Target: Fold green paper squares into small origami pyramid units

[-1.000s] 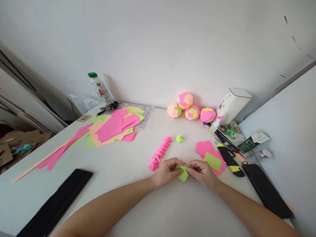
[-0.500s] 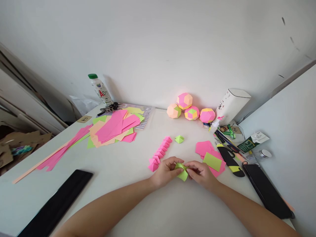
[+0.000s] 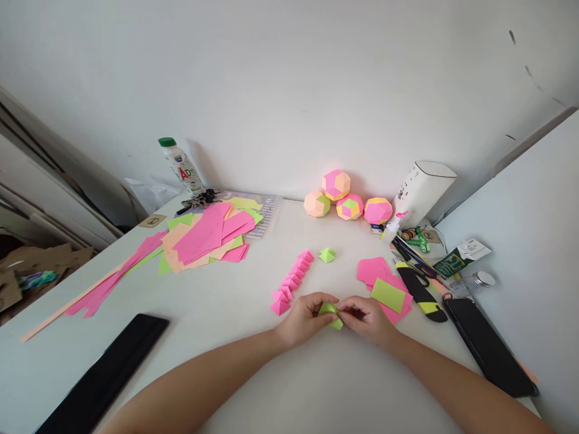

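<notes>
A small folded green paper (image 3: 332,316) is pinched between both hands near the middle of the table. My left hand (image 3: 304,319) grips its left side with thumb and fingers, and my right hand (image 3: 367,319) pinches its right edge. Just beyond my left hand runs a slanting row of folded pink paper pieces (image 3: 293,279). One finished-looking green folded piece (image 3: 327,255) sits behind the hands. Beside my right hand lie flat pink sheets (image 3: 373,270) with a green rectangle (image 3: 388,295) on top.
Loose coloured papers (image 3: 203,235), a bottle (image 3: 183,169) and keys occupy the back left. Paper balls (image 3: 350,207) rest against the wall. At the right are a white container (image 3: 425,190), a cutter (image 3: 420,292) and a black phone (image 3: 491,346); a black object (image 3: 104,374) lies front left.
The green paper between my fingers has been turned or folded, and less of it shows below them. My left fingers have shifted slightly over its top edge.
</notes>
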`<state>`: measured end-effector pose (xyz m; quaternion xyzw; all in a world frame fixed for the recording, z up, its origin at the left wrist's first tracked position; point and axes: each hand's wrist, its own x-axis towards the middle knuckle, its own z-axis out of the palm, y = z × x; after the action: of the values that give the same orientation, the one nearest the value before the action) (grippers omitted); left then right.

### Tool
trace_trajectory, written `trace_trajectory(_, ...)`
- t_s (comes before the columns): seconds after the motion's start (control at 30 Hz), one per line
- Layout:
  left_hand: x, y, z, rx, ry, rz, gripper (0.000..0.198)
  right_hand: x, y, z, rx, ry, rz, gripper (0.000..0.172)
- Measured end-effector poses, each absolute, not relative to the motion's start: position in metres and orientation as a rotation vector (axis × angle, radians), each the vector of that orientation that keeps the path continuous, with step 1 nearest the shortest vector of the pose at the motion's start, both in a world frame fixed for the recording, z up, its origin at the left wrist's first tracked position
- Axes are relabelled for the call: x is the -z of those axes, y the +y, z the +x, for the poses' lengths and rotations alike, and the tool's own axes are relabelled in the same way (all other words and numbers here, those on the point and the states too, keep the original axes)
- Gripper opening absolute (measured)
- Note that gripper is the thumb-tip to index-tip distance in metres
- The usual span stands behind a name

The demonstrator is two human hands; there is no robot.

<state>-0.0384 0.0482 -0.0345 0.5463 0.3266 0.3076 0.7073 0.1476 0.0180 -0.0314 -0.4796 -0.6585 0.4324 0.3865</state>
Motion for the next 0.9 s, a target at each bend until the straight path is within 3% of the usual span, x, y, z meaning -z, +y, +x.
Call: trace_trajectory(0.9, 0.0302, 0.0485, -0.0399, -0.673, 0.723, 1.257, 0.033, 0.0297, 0.0164, 0.1463, -1.068, -1.683, -1.276, 0.013)
